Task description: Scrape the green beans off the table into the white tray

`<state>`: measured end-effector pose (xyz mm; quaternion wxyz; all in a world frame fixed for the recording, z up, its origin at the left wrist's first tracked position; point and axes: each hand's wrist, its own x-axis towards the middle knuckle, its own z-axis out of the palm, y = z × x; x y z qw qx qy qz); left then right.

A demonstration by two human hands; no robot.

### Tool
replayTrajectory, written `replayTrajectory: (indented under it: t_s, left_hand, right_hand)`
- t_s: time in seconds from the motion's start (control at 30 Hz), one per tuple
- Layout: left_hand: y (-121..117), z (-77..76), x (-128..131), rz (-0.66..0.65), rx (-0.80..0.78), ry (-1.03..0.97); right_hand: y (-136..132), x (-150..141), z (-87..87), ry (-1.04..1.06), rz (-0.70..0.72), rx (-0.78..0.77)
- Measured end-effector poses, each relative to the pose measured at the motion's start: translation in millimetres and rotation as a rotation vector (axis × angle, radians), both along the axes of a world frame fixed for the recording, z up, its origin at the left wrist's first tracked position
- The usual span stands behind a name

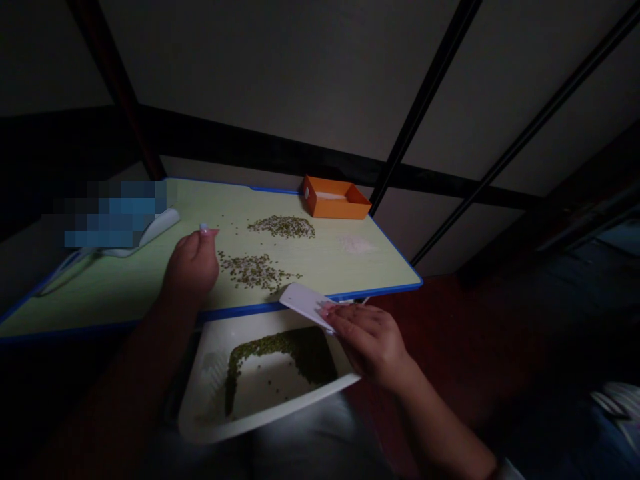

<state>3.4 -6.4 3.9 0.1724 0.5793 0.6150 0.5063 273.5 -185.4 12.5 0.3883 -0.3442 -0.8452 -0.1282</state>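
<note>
My right hand grips a flat white scraper with a small hole near its corner, held over the table's front edge. Below it, a white basin holds green beans, heaped along its far and side walls. My left hand is closed above the table, thumb against the fingers; anything inside is hidden. Just right of it lies a loose pile of green beans mixed with pale grains. A second mixed pile sits farther back.
The pale green table has a blue rim. At its back right corner stands an orange box with pale grains inside. Whitish grains are spread nearby. A white lamp with a cable lies at left, beside a pixelated patch. Panelled walls rise behind.
</note>
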Motion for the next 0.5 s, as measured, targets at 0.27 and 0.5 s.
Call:
replayTrajectory:
  t_s: [0.27, 0.5]
  left_hand:
    - [-0.7, 0.7, -0.8, -0.002, -0.010, -0.012]
    - [-4.7, 3.5, -0.2, -0.005, -0.019, -0.010]
  right_hand:
    - [2.1, 2.7, -4.2, -0.088, -0.104, 0.043]
    - [4.5, 0.1, -3.2, -0.100, -0.156, 0.092]
